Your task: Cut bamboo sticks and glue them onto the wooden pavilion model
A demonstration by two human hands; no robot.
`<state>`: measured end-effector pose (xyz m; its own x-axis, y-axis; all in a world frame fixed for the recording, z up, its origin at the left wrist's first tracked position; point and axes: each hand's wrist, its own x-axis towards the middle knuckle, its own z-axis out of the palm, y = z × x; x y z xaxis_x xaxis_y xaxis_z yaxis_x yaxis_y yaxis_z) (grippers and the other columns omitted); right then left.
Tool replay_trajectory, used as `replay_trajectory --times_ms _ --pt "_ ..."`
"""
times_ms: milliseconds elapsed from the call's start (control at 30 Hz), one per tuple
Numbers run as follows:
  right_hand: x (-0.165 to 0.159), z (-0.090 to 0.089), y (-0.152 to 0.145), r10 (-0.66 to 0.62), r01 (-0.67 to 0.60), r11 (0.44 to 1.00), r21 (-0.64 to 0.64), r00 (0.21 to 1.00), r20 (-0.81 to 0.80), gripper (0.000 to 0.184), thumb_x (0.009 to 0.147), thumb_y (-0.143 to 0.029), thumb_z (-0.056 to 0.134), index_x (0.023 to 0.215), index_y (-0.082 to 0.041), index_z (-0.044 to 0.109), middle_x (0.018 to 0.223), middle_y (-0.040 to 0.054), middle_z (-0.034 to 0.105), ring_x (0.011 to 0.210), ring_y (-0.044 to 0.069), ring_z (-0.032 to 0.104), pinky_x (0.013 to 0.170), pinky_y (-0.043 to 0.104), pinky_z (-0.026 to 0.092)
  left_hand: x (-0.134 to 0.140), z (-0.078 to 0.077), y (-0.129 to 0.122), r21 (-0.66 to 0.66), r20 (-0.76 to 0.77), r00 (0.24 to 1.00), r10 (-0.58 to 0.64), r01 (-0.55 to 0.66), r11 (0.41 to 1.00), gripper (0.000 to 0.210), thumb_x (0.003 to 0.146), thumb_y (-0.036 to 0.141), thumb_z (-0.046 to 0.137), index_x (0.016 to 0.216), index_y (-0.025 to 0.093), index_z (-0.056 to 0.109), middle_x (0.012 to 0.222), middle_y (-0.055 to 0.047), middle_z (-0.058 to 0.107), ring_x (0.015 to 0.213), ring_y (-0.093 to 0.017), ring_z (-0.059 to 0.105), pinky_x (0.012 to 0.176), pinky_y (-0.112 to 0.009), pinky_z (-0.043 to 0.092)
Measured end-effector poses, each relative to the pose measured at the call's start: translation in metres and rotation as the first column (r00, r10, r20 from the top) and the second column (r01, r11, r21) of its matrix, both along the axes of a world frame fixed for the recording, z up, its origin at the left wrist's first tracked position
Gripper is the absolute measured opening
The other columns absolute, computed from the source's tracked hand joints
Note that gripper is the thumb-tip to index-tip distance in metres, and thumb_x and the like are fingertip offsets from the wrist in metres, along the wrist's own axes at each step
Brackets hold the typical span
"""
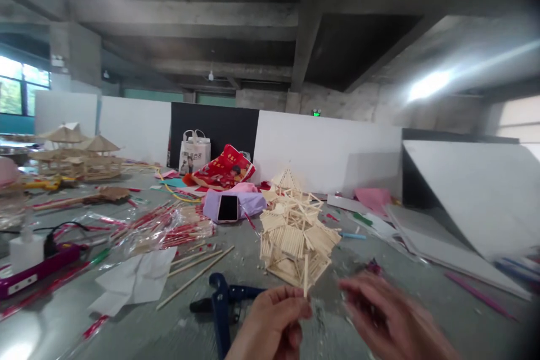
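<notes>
Two bare hands at the near edge of a cluttered grey tabletop (179,340), with a many-sided, tiered pavilion model of pale wooden sticks (291,239) directly beyond them. The left hand (278,315) pinches the lower end of a short, slim, straight stick of pale wood (306,275) between thumb and fingers. The right hand (386,309), blurred, lies to the right of the model with its fingers loosely bent; whether it grips anything small cannot be told.

Principal relation: the short stick's long axis runs nearly upright in the view, its free end pointing away from the left hand and overlapping the model's near lower edge. Whether that end touches the model or stands just in front of it cannot be determined. The left hand, almost in line with the model's near corner, is the nearer of the two to the stick; the right hand is apart from it, across a gap.

Surroundings: a dark-blue hand tool with a curved head (220,306) lies just beside the left hand, on its left; several long, loose, pale wooden rods (195,278) lie slantwise beyond the tool.
</notes>
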<state>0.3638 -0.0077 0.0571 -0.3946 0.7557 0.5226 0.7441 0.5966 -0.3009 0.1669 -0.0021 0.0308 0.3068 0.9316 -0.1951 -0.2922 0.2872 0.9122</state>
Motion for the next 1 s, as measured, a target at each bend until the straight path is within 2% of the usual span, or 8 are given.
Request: replay_trajectory --times_ms 167,267,367,500,600,767,900,1000 --pt "-0.015 0.013 0.033 0.01 -0.008 0.986 -0.165 1.0 0.01 0.033 0.084 -0.034 0.048 0.113 -0.022 0.054 0.098 0.005 0.061 0.08 0.018 0.057 0.075 0.031 0.046 0.008 -0.006 0.01 0.014 -0.005 0.999 -0.053 0.053 0.998 0.027 0.043 0.03 0.071 0.057 0.015 0.055 0.049 0.004 0.051 0.034 -0.002 0.037 0.038 -0.019 0.02" --pt "-0.019 0.016 0.044 0.037 -0.038 0.968 -0.248 0.999 -0.008 0.033 0.082 -0.036 0.049 0.111 -0.023 0.057 0.099 0.0045 0.062 0.085 0.02 0.058 0.076 0.031 0.046 0.009 -0.009 0.014 0.025 0.018 0.996 -0.083 0.083 0.996 0.023 0.046 0.027 0.07 0.058 0.015 0.056 0.054 0.002 0.054 0.036 -0.002 0.038 0.04 -0.019 0.021" --pt "-0.027 0.029 0.052 0.048 -0.053 0.951 -0.304 0.999 -0.023 0.036 0.079 -0.032 0.049 0.111 -0.019 0.057 0.095 0.0049 0.063 0.081 0.02 0.059 0.071 0.029 0.047 0.009 -0.008 0.02 0.066 0.059 0.996 -0.074 0.07 0.995 0.018 0.05 0.027 0.067 0.058 0.016 0.055 0.049 0.004 0.05 0.033 -0.003 0.036 0.036 -0.019 0.02" --pt "-0.036 0.054 0.068 -0.022 0.045 0.986 -0.164 0.991 0.135 0.036 0.075 -0.026 0.046 0.107 -0.013 0.057 0.093 0.0068 0.061 0.072 0.017 0.057 0.069 0.031 0.046 0.011 -0.006 0.035 0.007 0.051 0.998 0.03 -0.03 1.0 0.015 0.055 0.026 0.06 0.063 0.019 0.051 0.035 0.008 0.042 0.027 -0.005 0.03 0.029 -0.018 0.018" --pt "-0.035 0.062 0.081 -0.065 0.079 0.996 -0.039 0.959 0.276 0.033 0.074 -0.023 0.046 0.103 -0.013 0.058 0.092 0.0066 0.06 0.071 0.017 0.056 0.07 0.033 0.045 0.012 -0.007 0.046 -0.004 0.057 0.988 0.143 -0.143 0.99 0.018 0.058 0.022 0.058 0.066 0.021 0.042 0.037 0.008 0.046 0.026 -0.005 0.029 0.027 -0.017 0.02" --pt "-0.034 0.061 0.09 -0.054 0.079 0.995 -0.065 0.944 0.327 0.035 0.074 -0.025 0.049 0.106 -0.013 0.057 0.097 0.0085 0.06 0.076 0.018 0.056 0.071 0.033 0.045 0.011 -0.01 0.059 0.027 0.015 0.978 0.207 -0.207 0.978 0.031 0.063 0.01 0.055 0.066 0.024 0.028 0.03 0.013 0.038 0.019 -0.005 0.026 0.024 -0.017 0.017" --pt "-0.042 0.059 0.087 -0.019 0.056 0.993 -0.1 0.94 0.341 0.034 0.074 -0.024 0.049 0.105 -0.013 0.058 0.095 0.0086 0.06 0.079 0.019 0.056 0.07 0.032 0.045 0.011 -0.008 0.062 0.039 0.052 0.956 0.288 -0.29 0.956 0.038 0.058 0.005 0.06 0.067 0.024 0.027 0.036 0.016 0.036 0.019 -0.005 0.031 0.024 -0.016 0.018" --pt "-0.046 0.059 0.086 -0.019 0.062 0.992 -0.112 0.937 0.35 0.035 0.074 -0.025 0.049 0.105 -0.012 0.058 0.096 0.0088 0.06 0.078 0.019 0.056 0.071 0.033 0.044 0.011 -0.006 0.063 0.092 0.039 0.955 0.295 -0.297 0.95 0.036 0.057 0.003 0.058 0.066 0.023 0.03 0.041 0.015 0.037 0.02 -0.004 0.033 0.023 -0.016 0.018"
